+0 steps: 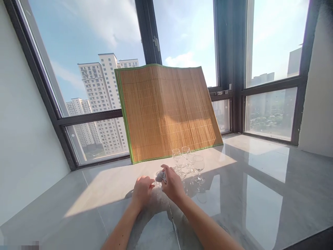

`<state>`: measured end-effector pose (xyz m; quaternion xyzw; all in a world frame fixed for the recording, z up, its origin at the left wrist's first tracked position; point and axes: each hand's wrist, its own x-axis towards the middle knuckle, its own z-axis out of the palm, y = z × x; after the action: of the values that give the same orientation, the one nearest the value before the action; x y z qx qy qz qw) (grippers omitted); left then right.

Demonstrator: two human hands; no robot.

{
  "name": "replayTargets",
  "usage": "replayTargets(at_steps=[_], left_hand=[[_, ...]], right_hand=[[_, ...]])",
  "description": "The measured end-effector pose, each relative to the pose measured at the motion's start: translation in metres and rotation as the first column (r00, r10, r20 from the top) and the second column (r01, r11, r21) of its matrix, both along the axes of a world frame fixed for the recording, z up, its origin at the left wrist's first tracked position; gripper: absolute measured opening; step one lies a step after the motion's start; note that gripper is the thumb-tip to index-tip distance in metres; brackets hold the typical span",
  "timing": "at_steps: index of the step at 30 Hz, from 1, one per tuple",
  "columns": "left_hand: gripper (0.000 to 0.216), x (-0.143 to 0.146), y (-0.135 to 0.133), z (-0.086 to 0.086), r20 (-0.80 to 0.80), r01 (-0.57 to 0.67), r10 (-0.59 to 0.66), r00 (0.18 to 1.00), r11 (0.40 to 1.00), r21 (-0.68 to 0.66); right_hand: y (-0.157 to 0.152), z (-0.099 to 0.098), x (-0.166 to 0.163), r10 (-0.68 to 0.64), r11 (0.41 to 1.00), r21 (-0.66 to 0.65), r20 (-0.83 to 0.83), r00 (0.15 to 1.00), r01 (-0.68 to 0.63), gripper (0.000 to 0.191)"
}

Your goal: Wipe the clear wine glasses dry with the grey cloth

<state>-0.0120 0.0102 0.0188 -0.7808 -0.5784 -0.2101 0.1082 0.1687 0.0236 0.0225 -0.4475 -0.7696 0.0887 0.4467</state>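
Observation:
In the head view, my right hand is closed around a crumpled grey cloth. The cloth is pressed against a small clear stemmed glass, which shows only in part between my hands. My left hand has its fingers curled in at the near left side of this glass and seems to hold it; its fingertips are partly hidden. Just beyond my right hand stand several more clear stemmed glasses, upright and close together. One of them, a stemmed glass, stands at the right of the group.
A large folded bamboo mat with green edging leans on the window behind the glasses. The glossy grey stone sill carries sunlight and reflections. Dark window frames rise behind, and a white wall borders the left.

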Motion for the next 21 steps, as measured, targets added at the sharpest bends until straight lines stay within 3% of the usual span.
replayTargets(at_steps=[4, 10, 14, 17, 21], left_hand=[[0.019, 0.000, 0.000, 0.001, -0.013, 0.079, -0.079, 0.997, 0.996, 0.039], [0.016, -0.007, -0.001, 0.002, 0.035, 0.065, -0.069, 0.997, 0.992, 0.105], [0.025, -0.012, 0.000, 0.000, 0.144, 0.022, -0.047, 0.988, 0.985, 0.171], [0.033, -0.014, 0.001, 0.001, 0.245, -0.024, -0.030, 0.969, 0.977, 0.214], [0.035, -0.015, 0.003, 0.000, 0.256, -0.063, 0.015, 0.967, 0.981, 0.181]], right_hand=[[0.004, 0.004, 0.006, -0.114, 0.993, -0.038, 0.039, 0.993, 0.116, 0.062], [0.009, 0.007, 0.016, -0.232, 0.969, -0.101, -0.079, 0.969, 0.224, 0.055], [0.010, 0.009, 0.022, -0.297, 0.946, -0.187, -0.179, 0.938, 0.264, 0.054], [0.011, 0.009, 0.022, -0.280, 0.948, -0.231, -0.265, 0.923, 0.221, 0.054], [0.011, 0.007, 0.017, -0.129, 0.980, -0.192, -0.393, 0.911, 0.056, 0.053]])
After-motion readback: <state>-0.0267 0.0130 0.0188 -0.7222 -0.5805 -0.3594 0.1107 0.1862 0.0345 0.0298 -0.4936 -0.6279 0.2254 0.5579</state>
